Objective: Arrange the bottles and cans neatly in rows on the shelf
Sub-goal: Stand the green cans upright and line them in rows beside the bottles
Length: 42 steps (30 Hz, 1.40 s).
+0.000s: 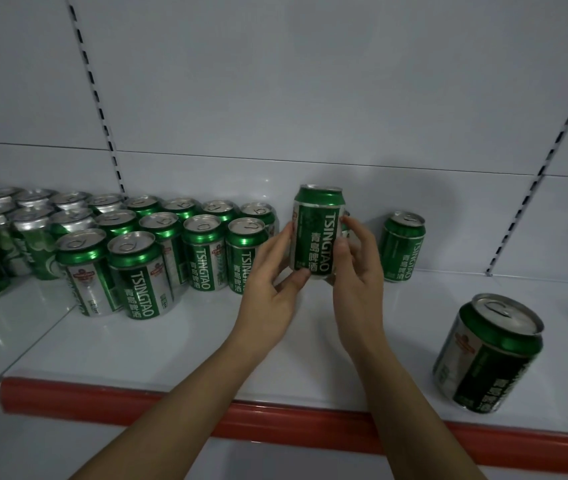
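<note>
I hold one green Tsingtao can (317, 232) upright in the middle of the frame, lifted a little above the white shelf (310, 327); my left hand (268, 289) grips it from the left, thumb pressed under its lower edge and fingers curled up along its side; my right hand (357, 271) pinches it from the right, thumb on the label, fingers wrapped behind; so both grips are closed round this same can. To the left of the frame stands the block of cans (158, 244) in rows, upright and close together, tabs up, running off the left edge; its nearest can sits just beside my left fingers. At right centre a single can (403, 245) stands alone toward the back panel (310, 81), apart from the held one; at lower right another can (490, 355) stands near the shelf's red front strip (171, 407), well apart from the rest; the light is dim.
</note>
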### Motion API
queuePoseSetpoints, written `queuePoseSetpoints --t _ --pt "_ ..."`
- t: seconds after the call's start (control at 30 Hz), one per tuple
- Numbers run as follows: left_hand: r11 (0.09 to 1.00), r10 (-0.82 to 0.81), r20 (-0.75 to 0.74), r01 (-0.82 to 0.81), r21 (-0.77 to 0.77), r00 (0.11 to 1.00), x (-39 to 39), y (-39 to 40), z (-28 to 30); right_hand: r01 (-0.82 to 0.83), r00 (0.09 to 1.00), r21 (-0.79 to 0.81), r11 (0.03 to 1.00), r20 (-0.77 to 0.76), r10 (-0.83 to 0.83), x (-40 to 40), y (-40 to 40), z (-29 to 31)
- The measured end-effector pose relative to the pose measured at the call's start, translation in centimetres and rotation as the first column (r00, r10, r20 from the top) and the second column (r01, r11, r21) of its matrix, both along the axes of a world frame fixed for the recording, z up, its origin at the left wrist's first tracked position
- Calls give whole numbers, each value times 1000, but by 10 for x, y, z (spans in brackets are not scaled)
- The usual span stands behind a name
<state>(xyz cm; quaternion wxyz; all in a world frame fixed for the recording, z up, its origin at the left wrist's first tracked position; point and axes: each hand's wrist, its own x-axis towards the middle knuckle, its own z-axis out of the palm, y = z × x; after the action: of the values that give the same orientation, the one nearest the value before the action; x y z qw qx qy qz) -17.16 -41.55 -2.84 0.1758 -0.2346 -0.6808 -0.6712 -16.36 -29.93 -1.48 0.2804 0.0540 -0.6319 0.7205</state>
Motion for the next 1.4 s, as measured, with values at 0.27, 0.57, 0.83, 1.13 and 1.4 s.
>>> queuePoseSetpoints --t 0.27,0.57,0.83,1.13,1.4 --pt "998 -60 37 60 -10 998 7 0 4 -54 998 -3 999 -34 54 4 2 1" --pt "979 -152 187 122 165 971 4 -8 24 11 999 162 987 -36 -5 11 -5 4" --pt "993 -116 103 112 44 988 20 -40 49 -243 968 230 942 -3 250 17 -6 5" --pt "870 -23 111 74 -487 994 12 -111 90 -331 942 358 873 176 285 24 -34 13" --pt "593 21 -104 -96 -799 994 13 -151 97 -326 931 306 895 267 248 19 -85 11"
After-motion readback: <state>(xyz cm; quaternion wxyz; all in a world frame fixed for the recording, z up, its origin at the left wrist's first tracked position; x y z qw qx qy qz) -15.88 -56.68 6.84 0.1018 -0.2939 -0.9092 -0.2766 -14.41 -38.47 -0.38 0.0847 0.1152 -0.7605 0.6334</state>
